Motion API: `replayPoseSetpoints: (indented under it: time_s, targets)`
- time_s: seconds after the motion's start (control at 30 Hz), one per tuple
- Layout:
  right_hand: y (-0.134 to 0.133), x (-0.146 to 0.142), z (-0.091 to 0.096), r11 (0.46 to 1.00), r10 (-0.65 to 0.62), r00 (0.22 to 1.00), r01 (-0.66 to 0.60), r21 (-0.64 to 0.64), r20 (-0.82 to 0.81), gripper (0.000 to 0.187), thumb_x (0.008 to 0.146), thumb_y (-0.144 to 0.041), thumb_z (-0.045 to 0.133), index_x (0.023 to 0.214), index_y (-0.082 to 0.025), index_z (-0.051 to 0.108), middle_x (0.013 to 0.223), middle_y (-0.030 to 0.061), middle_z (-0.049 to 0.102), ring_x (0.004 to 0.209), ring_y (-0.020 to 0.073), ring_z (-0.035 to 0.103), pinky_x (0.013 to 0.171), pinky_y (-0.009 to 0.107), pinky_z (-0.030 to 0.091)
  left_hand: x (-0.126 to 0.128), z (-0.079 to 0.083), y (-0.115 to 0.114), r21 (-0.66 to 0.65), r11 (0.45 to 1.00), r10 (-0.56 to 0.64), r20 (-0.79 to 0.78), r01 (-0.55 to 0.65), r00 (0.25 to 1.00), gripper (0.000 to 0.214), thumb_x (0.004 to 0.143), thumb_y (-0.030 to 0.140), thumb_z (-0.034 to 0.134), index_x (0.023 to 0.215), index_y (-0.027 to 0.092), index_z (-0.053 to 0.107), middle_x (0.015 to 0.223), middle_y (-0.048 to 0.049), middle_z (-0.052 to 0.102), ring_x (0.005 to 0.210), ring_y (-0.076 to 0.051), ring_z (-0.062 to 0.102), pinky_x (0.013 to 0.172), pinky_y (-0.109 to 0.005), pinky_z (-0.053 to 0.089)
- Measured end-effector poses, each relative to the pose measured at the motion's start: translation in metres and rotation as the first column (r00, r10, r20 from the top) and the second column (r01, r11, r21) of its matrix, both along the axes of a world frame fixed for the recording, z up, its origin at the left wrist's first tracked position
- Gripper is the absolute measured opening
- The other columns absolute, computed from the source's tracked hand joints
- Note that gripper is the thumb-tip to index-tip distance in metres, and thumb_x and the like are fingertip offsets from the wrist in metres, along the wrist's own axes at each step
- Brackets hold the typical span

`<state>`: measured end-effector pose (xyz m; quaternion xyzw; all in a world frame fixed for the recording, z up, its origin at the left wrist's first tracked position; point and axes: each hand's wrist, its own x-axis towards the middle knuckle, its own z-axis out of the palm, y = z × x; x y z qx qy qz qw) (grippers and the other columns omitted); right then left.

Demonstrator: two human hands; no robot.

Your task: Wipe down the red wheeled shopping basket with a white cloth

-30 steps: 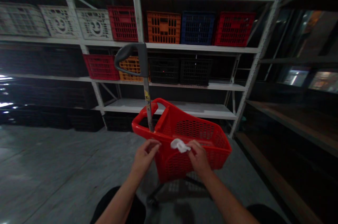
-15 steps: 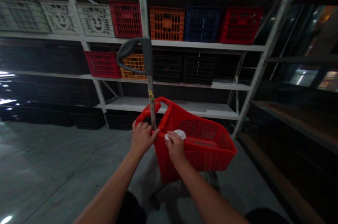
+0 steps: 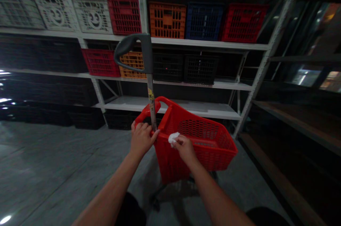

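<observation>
Our right hand (image 3: 185,148) pinches a white cloth (image 3: 173,137) that pokes out past the thumb and fingertips, at the near rim of the red cart (image 3: 213,150), while our left hand (image 3: 142,138) clasps the cart's corner. The cloth looks small, crumpled and thin. Behind, we see orange (image 3: 167,20) and blue crates (image 3: 204,21) on white shelves (image 3: 186,106), their contents too dark to tell.
</observation>
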<state>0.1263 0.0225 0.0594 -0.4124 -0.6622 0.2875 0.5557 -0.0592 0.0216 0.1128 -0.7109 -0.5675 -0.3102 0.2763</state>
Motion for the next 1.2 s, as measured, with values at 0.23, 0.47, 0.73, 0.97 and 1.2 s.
replayPoseSetpoints:
  time_s: [0.23,0.47,0.73,0.97,1.2]
  targets:
    - [-0.002,0.022,0.008,0.979,-0.206,0.977,0.206,-0.007,-0.052,0.017,0.076,-0.029,0.05,0.08,-0.017,0.061,0.073,0.0005,0.062,0.066,0.0138,0.055,0.063,0.023,0.041,0.002,0.003,-0.004,0.005,1.0,0.024,-0.024,-0.024,0.999,0.029,0.078,0.04,0.041,0.069,0.019,0.059,0.072,-0.0049,0.056,0.083,-0.022,0.045,0.098,-0.048,0.017]
    - [0.011,-0.001,0.019,0.954,-0.266,0.963,0.269,0.134,-0.034,0.032,0.074,-0.024,0.053,0.104,-0.016,0.059,0.087,0.0057,0.06,0.076,0.0157,0.055,0.071,0.026,0.043,0.004,0.005,-0.007,-0.001,1.0,-0.006,0.033,0.006,0.999,0.032,0.077,0.043,0.042,0.067,0.019,0.06,0.071,-0.0052,0.056,0.083,-0.022,0.045,0.098,-0.049,0.017]
    - [0.006,-0.021,0.014,0.954,-0.181,0.961,0.121,0.273,0.208,0.033,0.069,-0.002,0.045,0.086,-0.019,0.068,0.078,0.0047,0.058,0.075,0.0153,0.054,0.073,0.026,0.044,0.002,0.002,-0.004,0.009,1.0,0.027,-0.025,-0.027,0.999,0.029,0.078,0.04,0.041,0.069,0.019,0.059,0.071,-0.0045,0.056,0.083,-0.022,0.046,0.098,-0.049,0.017]
    - [-0.001,0.046,-0.022,0.898,-0.416,0.885,0.366,0.243,0.206,0.028,0.07,-0.004,0.045,0.081,-0.016,0.068,0.084,0.0083,0.061,0.083,0.0182,0.055,0.08,0.032,0.044,0.003,0.0,-0.001,0.021,0.999,0.033,-0.002,-0.033,0.999,0.031,0.077,0.044,0.042,0.069,0.02,0.06,0.072,-0.0043,0.056,0.083,-0.022,0.046,0.098,-0.048,0.017]
    - [0.005,-0.039,0.015,0.94,-0.199,0.966,0.141,0.311,0.163,0.029,0.074,-0.007,0.046,0.09,-0.02,0.067,0.087,0.0051,0.066,0.086,0.0156,0.06,0.084,0.028,0.044,0.007,0.0,-0.003,0.034,0.998,0.058,-0.027,-0.057,0.998,0.032,0.078,0.045,0.042,0.069,0.019,0.059,0.072,-0.0044,0.055,0.083,-0.023,0.046,0.096,-0.049,0.019]
